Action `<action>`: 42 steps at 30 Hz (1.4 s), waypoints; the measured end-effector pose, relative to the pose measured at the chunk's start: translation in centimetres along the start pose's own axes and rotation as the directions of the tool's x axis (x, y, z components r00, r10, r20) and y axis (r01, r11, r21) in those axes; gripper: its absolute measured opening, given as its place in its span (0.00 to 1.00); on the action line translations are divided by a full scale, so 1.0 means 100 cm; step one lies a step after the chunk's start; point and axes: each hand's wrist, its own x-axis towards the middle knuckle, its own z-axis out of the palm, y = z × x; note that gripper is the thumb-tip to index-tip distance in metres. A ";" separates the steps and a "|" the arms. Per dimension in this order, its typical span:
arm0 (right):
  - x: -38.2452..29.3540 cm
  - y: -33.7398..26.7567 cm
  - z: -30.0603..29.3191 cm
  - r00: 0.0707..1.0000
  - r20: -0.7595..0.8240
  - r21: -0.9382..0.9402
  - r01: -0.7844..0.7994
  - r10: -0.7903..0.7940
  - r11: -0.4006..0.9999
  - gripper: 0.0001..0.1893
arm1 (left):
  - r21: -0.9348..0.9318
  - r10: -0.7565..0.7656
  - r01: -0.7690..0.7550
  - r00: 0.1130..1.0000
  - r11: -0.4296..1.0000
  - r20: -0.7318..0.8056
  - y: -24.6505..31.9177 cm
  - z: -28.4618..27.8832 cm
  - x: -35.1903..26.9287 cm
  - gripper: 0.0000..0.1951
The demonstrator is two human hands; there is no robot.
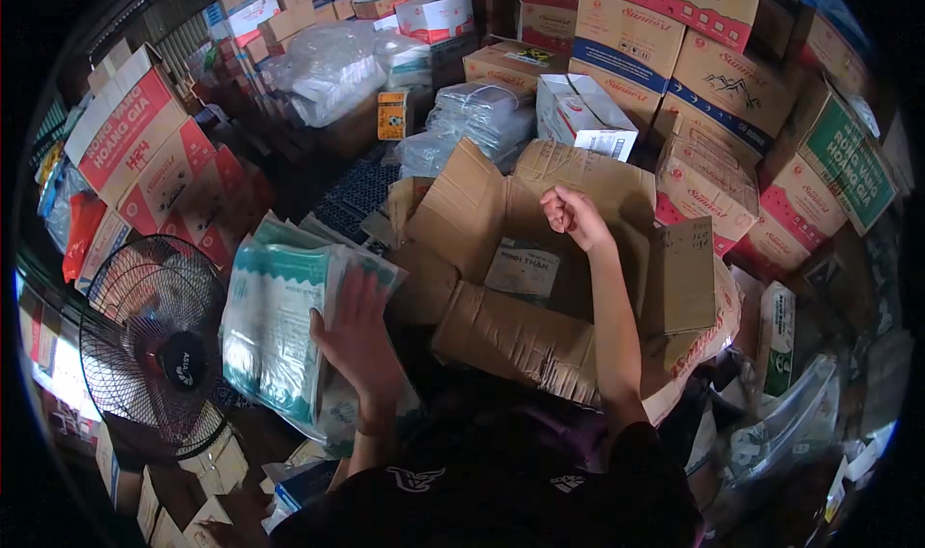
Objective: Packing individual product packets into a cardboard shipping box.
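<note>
My left hand [367, 345] lies flat along the right side of a stack of green-and-white printed plastic bags [278, 331]. Its thumb is spread towards the stack's face, and its fingers overlap translucent plastic. Over an open cardboard box [517, 335] my right hand [571, 215] is raised with curled fingers, and no object shows in it. Inside the box, at the bottom, is a flat plastic packet [522, 270] with a pale printed panel. The box's flaps are folded outward, and my right forearm crosses its right side.
A caged electric fan [152, 345] stands close at the left. Printed cartons [629, 42] are piled behind the box and to the right. Beyond the box sit bundled clear plastic bags [473, 118] and a strapped white carton [585, 118]. Loose plastic [784, 411] lies at the right.
</note>
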 end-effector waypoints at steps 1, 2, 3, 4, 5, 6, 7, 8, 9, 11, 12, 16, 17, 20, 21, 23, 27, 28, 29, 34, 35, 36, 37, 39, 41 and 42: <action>0.004 0.012 -0.008 1.000 0.002 0.001 0.003 -0.003 1.000 0.16 | 0.001 0.003 -0.003 1.000 1.000 0.003 0.002 -0.006 0.002 0.33; 0.006 0.027 -0.016 0.991 -0.128 0.080 -0.037 0.047 0.996 0.17 | 0.096 -0.084 0.076 0.992 0.993 0.089 0.006 -0.017 0.004 0.34; 0.008 0.043 -0.023 0.962 -0.250 0.163 -0.073 0.113 0.984 0.17 | 0.195 -0.177 0.145 0.971 0.970 0.158 0.008 -0.026 0.006 0.34; 0.009 0.057 -0.028 0.945 -0.301 0.241 -0.054 0.127 0.969 0.15 | 0.200 -0.168 0.137 0.975 0.970 0.148 0.012 -0.026 0.004 0.34; 0.010 0.073 -0.051 0.941 -0.315 0.238 -0.046 0.122 0.970 0.15 | 0.189 -0.229 0.198 0.960 0.962 0.162 0.011 -0.024 0.005 0.33; 0.013 0.093 -0.076 0.862 -0.467 0.237 -0.095 0.199 0.967 0.13 | 0.183 -0.284 0.253 0.944 0.950 0.170 0.013 -0.020 0.004 0.32; 0.012 0.108 -0.096 0.747 -0.608 0.242 -0.146 0.268 0.959 0.12 | 0.183 -0.296 0.265 0.940 0.947 0.169 0.012 -0.018 0.004 0.32; 0.012 0.117 -0.104 0.742 -0.611 0.245 -0.157 0.278 0.957 0.12 | 0.156 -0.298 0.271 0.937 0.950 0.180 0.010 -0.018 0.004 0.29; 0.013 0.121 -0.110 0.667 -0.692 0.164 -0.224 0.274 0.961 0.11 | 0.132 -0.301 0.280 0.934 0.951 0.191 0.008 -0.018 0.004 0.27; 0.014 0.129 -0.129 0.571 -0.780 0.088 -0.304 0.256 0.949 0.10 | 0.093 -0.284 0.270 0.937 0.958 0.203 0.005 -0.019 0.006 0.24; 0.020 0.133 -0.126 0.648 -0.755 -0.179 -0.344 0.095 0.922 0.10 | 0.058 -0.243 0.236 0.946 0.970 0.214 0.004 -0.021 0.006 0.22; 0.009 0.149 -0.114 0.851 -0.518 -0.555 -0.406 0.080 0.726 0.12 | 0.004 -0.204 0.207 0.958 0.978 0.202 -0.002 -0.028 0.002 0.20; 0.007 0.156 -0.108 0.910 -0.397 -0.568 -0.348 0.122 0.746 0.13 | 0.032 -0.194 0.192 0.959 0.981 0.205 -0.005 -0.029 0.001 0.19; 0.010 0.175 -0.087 0.756 -0.353 -0.546 -0.645 0.551 0.535 0.14 | 0.066 -0.224 0.214 0.946 0.974 0.235 -0.009 -0.033 0.000 0.19; 0.002 0.185 -0.091 0.747 -0.362 -0.535 -0.656 0.558 0.532 0.14 | 0.060 -0.244 0.237 0.934 0.970 0.262 -0.010 -0.035 -0.002 0.19; -0.018 0.207 -0.110 0.882 -0.316 -0.431 -0.461 0.348 0.776 0.17 | 0.113 -0.280 0.258 0.924 0.959 0.263 -0.014 -0.033 -0.007 0.19; -0.055 0.209 -0.180 0.991 0.112 -0.726 0.032 0.071 0.687 0.18 | 0.180 -0.362 0.320 0.879 0.930 0.309 -0.012 -0.029 -0.005 0.21; -0.057 0.218 -0.142 0.983 0.157 -0.690 0.037 0.100 0.723 0.18 | 0.215 -0.343 0.292 0.903 0.932 0.257 -0.004 -0.038 -0.006 0.21; -0.050 0.207 -0.104 0.965 -0.039 -0.396 -0.252 0.258 0.883 0.18 | 0.278 -0.350 0.288 0.913 0.916 0.209 0.002 -0.041 -0.008 0.22; -0.034 0.198 -0.062 0.988 0.151 -0.832 0.117 0.019 0.543 0.19 | 0.326 -0.392 0.335 0.911 0.884 0.127 0.003 -0.036 -0.009 0.24; -0.027 0.211 -0.084 0.959 -0.108 -0.554 -0.277 0.263 0.785 0.19 | 0.312 -0.419 0.360 0.896 0.879 0.147 -0.001 -0.030 -0.007 0.24; -0.026 0.225 -0.110 0.803 -0.229 -0.108 -0.583 0.551 0.805 0.20 | 0.298 -0.445 0.385 0.881 0.873 0.163 -0.003 -0.026 -0.005 0.25; -0.030 0.234 -0.118 0.802 -0.212 -0.114 -0.588 0.558 0.801 0.20 | 0.298 -0.431 0.375 0.889 0.878 0.152 0.000 -0.025 -0.006 0.25; -0.054 0.237 -0.135 0.972 0.183 -0.590 -0.009 0.145 0.807 0.19 | 0.296 -0.419 0.351 0.883 0.888 0.211 -0.001 -0.019 -0.006 0.25; -0.051 0.217 -0.079 0.925 0.058 -0.237 -0.353 0.376 0.905 0.19 | 0.322 -0.405 0.345 0.903 0.882 0.144 0.001 -0.030 -0.009 0.25; -0.053 0.193 -0.049 0.788 0.006 0.153 -0.609 0.615 0.778 0.20 | 0.339 -0.393 0.328 0.909 0.881 0.140 0.002 -0.039 -0.011 0.25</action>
